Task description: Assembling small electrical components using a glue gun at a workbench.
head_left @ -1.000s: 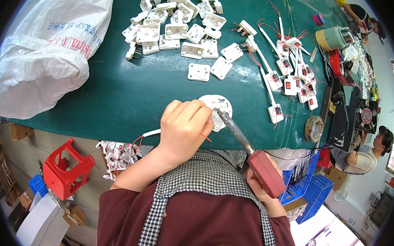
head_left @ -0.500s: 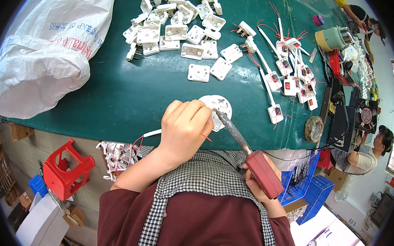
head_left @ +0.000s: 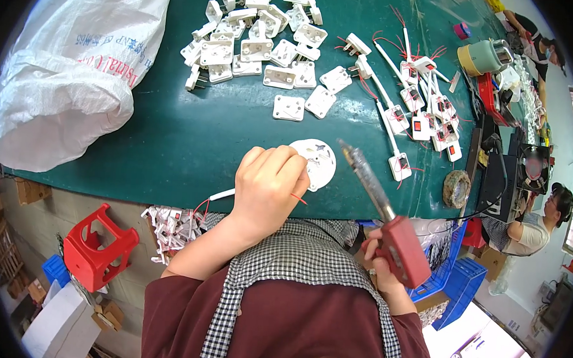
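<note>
My left hand is closed at the table's near edge, fingers pressed together. A white cable with thin red wire runs in beneath it, and a red wire end pokes out on its right. The fingertips meet the left edge of a round white plastic piece with metal contacts; what lies under them is hidden. In my right hand is a soldering iron with a red handle. Its dark tip is in the air, right of the round piece and apart from it.
White plug housings are heaped at the far middle. Wired white switches lie to the right, beside a tape roll. A white woven sack covers the left. A red stool stands below; another person sits right.
The soldering iron has lifted off the round white piece and moved right, with my right hand moving along. My left hand has stayed in place.
</note>
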The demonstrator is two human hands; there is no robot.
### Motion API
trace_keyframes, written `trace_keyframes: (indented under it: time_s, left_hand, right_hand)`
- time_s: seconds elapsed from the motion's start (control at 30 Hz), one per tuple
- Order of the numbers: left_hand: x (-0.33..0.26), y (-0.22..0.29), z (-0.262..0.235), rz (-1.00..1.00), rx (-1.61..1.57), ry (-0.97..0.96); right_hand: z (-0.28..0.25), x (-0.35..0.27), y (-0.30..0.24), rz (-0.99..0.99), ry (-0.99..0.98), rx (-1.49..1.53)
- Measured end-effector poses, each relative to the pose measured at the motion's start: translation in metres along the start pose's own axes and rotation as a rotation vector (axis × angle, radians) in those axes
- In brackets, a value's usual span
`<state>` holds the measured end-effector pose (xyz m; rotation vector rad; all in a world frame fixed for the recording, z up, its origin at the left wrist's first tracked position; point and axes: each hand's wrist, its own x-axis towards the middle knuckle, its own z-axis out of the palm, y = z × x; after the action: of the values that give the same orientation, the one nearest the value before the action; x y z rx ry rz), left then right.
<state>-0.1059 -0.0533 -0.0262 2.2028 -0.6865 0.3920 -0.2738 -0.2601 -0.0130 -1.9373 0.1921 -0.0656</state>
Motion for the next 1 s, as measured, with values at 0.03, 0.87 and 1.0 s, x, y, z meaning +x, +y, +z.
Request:
trace_keyframes:
  time_s: [0.03,0.87,1.0]
  left_hand:
    - [0.0,0.001,0.001,0.001,0.001,0.005]
    - [0.013,-0.013,-0.026,-0.125,-0.508,-0.277]
    - [0.009,-0.023,-0.02,0.083,-0.511,-0.286]
  right_hand:
    - [0.005,0.012,-0.008,0.084,0.082,0.48]
    - [0.07,0.127,0.033,-0.577,-0.087,0.176]
    - [0.081,0.116,0.039,-0.612,0.06,0.049]
